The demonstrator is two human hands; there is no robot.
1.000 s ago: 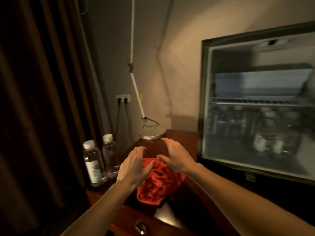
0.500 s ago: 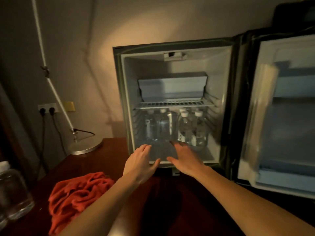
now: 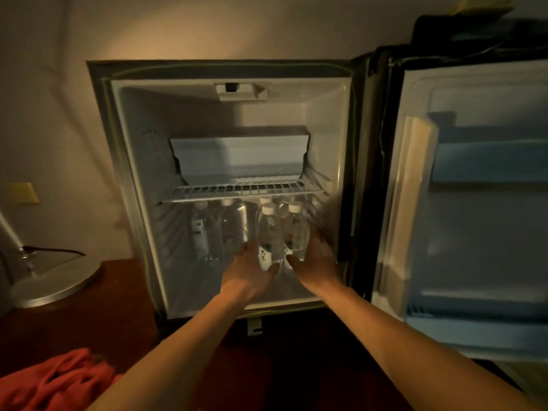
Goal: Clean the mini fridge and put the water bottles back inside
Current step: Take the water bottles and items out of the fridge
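Observation:
The mini fridge [image 3: 130,173] stands on a dark wooden table [image 3: 89,321] with its door [image 3: 474,232] swung open to the right. Under the wire shelf [image 3: 243,189], several clear water bottles with white caps stand on the fridge floor. My left hand [image 3: 252,271] curls round the base of the front left bottle [image 3: 268,229]. My right hand [image 3: 318,259], slightly blurred, wraps the base of the front right bottle [image 3: 296,229] beside it. More bottles [image 3: 228,229] stand behind and to the left. A red cloth [image 3: 59,381] lies crumpled at the table's lower left.
A round metal lamp base [image 3: 56,283] with its cable sits on the table left of the fridge. A yellowish wall plate [image 3: 23,192] is on the wall behind. A dark object [image 3: 459,31] lies on top of the fridge. The room is dim.
My view swung right from the red cloth to the fridge. Both hands left the cloth, reached into the lower compartment and closed round the two front bottles.

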